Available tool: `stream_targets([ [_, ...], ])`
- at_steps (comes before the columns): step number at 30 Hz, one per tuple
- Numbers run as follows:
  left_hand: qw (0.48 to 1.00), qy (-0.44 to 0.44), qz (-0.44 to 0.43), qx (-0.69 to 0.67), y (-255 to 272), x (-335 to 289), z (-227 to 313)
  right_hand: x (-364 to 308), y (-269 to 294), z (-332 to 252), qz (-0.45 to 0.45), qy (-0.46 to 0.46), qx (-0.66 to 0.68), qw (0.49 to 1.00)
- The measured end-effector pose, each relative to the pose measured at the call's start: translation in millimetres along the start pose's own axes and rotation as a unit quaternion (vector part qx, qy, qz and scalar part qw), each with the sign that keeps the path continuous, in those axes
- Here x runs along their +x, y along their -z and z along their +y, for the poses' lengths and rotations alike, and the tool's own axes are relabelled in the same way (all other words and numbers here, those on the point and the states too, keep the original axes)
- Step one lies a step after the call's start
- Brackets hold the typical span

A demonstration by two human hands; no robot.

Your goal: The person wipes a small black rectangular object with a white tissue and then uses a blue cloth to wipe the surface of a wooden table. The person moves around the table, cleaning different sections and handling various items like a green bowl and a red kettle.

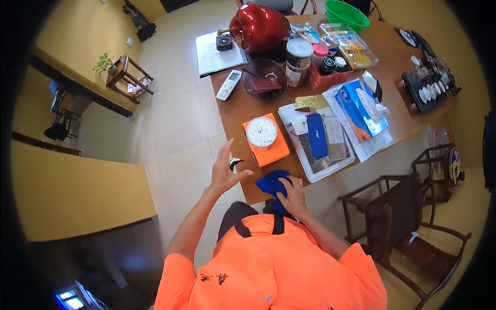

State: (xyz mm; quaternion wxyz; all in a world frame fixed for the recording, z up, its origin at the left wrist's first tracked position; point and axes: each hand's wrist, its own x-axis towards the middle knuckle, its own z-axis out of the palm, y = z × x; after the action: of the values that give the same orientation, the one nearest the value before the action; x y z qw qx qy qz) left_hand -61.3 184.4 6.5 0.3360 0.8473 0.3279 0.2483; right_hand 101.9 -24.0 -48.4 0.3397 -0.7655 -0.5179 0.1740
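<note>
My left hand (pixel 226 170) is held at the table's near left edge with thumb and fingers spread, nothing gripped in it. Just beside it is a small black-and-white item (pixel 235 163), too small to name. On a dark blue cloth (pixel 272 182) at the near edge, my right hand (pixel 293 197) has its fingers curled; part of the cloth hangs below the edge. Beyond both hands lies an orange box (pixel 278 150). A round tub of cotton swabs (pixel 261 133) stands upright on it, the white tips packed together.
Right of the box, a blue glasses case (pixel 317 135) lies on magazines, near a blue tissue box (pixel 361 111). Farther back are a dark glass bowl (pixel 253 77), a white remote control (pixel 229 85), a glossy red rounded object (pixel 261 27) and a red basket (pixel 328 80). A wooden chair (pixel 392 227) stands right.
</note>
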Motion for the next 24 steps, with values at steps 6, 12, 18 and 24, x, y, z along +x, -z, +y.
stream_targets([
  [6, 0.992, -0.031, -0.053, -0.114, 2.3, 54.3, -32.6, 12.1, -10.4, -10.6, 0.041, -0.073, 0.042, 0.996],
  [12, 0.966, -0.076, -0.165, -0.182, -2.5, 90.4, -55.1, 25.7, -41.4, -44.7, 0.119, -0.171, -0.017, 0.978],
  [18, 0.949, -0.071, -0.198, -0.236, -8.4, 111.8, -68.8, 46.3, -66.6, -60.4, 0.193, -0.224, -0.055, 0.954],
  [24, 0.950, -0.076, -0.201, -0.226, -12.6, 136.5, -66.1, 68.4, -81.9, -67.7, 0.228, -0.254, -0.092, 0.935],
])
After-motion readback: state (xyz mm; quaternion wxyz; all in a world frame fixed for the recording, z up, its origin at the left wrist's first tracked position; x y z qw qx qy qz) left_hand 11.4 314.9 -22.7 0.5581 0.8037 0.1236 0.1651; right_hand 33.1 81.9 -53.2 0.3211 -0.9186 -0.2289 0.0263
